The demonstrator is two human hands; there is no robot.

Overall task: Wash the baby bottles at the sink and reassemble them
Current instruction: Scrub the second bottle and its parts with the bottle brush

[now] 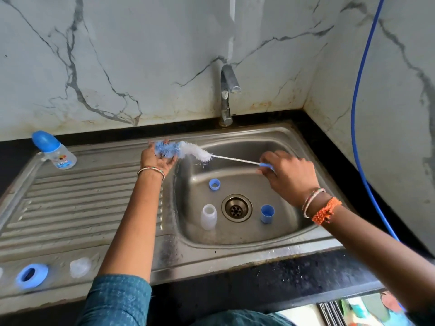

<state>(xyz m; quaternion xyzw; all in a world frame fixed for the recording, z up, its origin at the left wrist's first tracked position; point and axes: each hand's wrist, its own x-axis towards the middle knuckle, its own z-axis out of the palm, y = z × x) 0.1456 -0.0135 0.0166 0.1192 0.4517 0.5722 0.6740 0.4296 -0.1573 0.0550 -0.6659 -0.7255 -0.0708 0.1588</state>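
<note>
3 parts in sink (292,147): open bottle (208,216), ring (214,184), cap (267,213), right hand (288,177) pinching brush (188,151), left hand (159,158) cupping bristles

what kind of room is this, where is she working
Most likely a home kitchen sink corner. A steel sink with a ribbed draining board is set in a dark counter, a tap rises behind the basin, and marble-look tiles cover the walls.

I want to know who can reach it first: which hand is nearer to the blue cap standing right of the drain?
Right. The right hand is above and just behind the blue cap, holding the brush handle; the left hand is far off at the basin's left rim.
</note>
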